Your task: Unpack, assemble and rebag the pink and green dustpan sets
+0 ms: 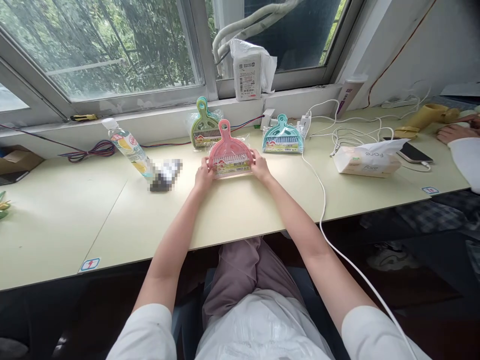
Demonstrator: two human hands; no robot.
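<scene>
Both my hands grip a pink dustpan and brush set (229,150) in clear wrapping, its handle pointing toward the window. My left hand (204,175) is closed on its lower left edge. My right hand (260,166) is closed on the right edge. Behind it to the left, partly covered by the pink one, stands a green dustpan and brush set (204,125), also wrapped. To the right is a wrapped blue dustpan and brush set (282,136), apart from my hands.
A drink bottle (129,150) stands left on the table (157,220), beside a blurred-out item. Rightward are white cables (348,132), a tissue pack (367,162), a phone (412,151) and another person's hand (455,132). A white box (247,75) sits on the window ledge.
</scene>
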